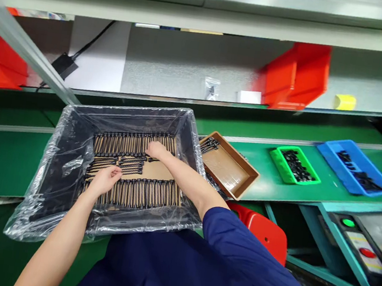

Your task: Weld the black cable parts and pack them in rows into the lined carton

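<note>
A grey crate (126, 110) lined with clear plastic film stands in front of me. Inside, thin black rod-shaped parts (150, 194) with thicker heads lie on brown cardboard (156, 171), in an upper and a lower row set upright to my view. Between the rows, more black rods (133, 165) lie sideways at the left. My left hand (105, 180) is closed in a pinch at the ends of these sideways rods. Over the lower edge of the upper row, my right hand (156, 150) has its fingers closed, with one rod beside the fingertips. What either pinch holds is hidden.
A brown tray (232, 165) with several black rods touches the crate's right side. Farther right on the green belt are a green bin (290, 178) and a blue bin (341, 176) of black parts. A shelf with red bins (303, 78) runs behind. A red stool (266, 236) stands below.
</note>
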`<state>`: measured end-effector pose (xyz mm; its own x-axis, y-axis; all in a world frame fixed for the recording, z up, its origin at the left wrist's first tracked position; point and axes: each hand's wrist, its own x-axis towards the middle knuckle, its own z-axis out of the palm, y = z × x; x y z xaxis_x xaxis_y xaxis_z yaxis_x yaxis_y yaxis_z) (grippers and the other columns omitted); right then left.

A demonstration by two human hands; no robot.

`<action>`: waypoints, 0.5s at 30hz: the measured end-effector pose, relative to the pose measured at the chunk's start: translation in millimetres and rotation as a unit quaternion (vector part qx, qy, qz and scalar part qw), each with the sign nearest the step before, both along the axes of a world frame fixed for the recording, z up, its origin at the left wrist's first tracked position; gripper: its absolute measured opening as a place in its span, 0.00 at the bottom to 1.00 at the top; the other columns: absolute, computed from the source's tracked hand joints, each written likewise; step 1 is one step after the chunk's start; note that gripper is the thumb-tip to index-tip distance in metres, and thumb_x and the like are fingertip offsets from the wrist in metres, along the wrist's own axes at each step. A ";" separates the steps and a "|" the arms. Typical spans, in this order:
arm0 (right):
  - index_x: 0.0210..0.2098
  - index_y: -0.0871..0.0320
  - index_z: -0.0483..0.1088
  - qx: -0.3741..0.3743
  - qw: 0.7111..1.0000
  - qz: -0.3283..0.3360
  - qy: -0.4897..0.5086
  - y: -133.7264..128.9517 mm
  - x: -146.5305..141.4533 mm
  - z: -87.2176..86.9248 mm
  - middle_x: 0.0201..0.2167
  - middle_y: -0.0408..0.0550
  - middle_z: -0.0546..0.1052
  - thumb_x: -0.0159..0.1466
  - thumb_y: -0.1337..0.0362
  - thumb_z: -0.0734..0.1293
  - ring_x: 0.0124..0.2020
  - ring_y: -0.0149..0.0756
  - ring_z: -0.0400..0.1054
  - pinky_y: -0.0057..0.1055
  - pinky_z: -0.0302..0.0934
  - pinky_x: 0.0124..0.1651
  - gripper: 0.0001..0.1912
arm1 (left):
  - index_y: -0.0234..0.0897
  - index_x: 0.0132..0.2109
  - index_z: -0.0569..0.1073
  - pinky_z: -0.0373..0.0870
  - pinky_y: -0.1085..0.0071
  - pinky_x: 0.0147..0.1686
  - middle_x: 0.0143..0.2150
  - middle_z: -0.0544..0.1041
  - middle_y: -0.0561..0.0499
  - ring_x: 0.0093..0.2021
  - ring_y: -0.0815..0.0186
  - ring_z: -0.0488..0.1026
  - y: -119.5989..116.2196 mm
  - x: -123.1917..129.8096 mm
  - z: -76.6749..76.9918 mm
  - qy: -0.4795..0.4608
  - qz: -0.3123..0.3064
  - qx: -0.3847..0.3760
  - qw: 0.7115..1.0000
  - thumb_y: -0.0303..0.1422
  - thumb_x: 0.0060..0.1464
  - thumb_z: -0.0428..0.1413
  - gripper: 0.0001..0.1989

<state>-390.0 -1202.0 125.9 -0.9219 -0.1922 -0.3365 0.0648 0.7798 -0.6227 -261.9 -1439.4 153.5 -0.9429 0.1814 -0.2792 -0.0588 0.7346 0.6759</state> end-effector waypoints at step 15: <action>0.40 0.67 0.70 0.009 0.816 -0.578 -0.011 278.4 -10.4 -58.5 0.34 0.58 0.76 0.61 0.55 0.66 0.36 0.40 0.70 0.29 0.62 0.40 0.19 | 0.41 0.36 0.77 0.72 0.62 0.41 0.33 0.80 0.49 0.37 0.55 0.77 -14.9 -5.5 -8.7 -0.059 0.173 -0.013 0.983 0.53 0.39 0.57 0.23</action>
<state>-400.3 -923.6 67.3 -0.4785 0.8059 -0.3487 0.7739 0.1994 -0.6010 -267.4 -1454.4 144.8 -0.9078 -0.1532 -0.3904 -0.3851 0.6733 0.6312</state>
